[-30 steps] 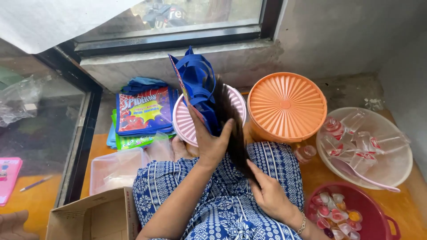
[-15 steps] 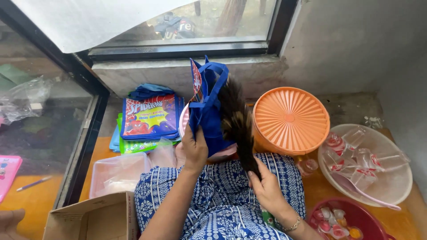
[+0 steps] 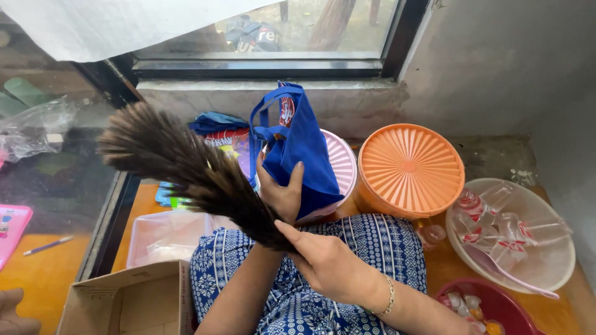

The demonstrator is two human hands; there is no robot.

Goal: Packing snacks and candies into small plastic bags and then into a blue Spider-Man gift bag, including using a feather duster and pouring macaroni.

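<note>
Trouble I'd expect: right hand clamps the feather duster, left hand pinches the blue bag, and swinging plumes could topple the cups in the white bowl.

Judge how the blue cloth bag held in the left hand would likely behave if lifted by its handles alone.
The blue cloth bag would probably sag and fold, since its fabric creases where the left hand grips it. It seems light, as one hand props it up. It probably would not slip easily, because the cloth looks matte.
</note>
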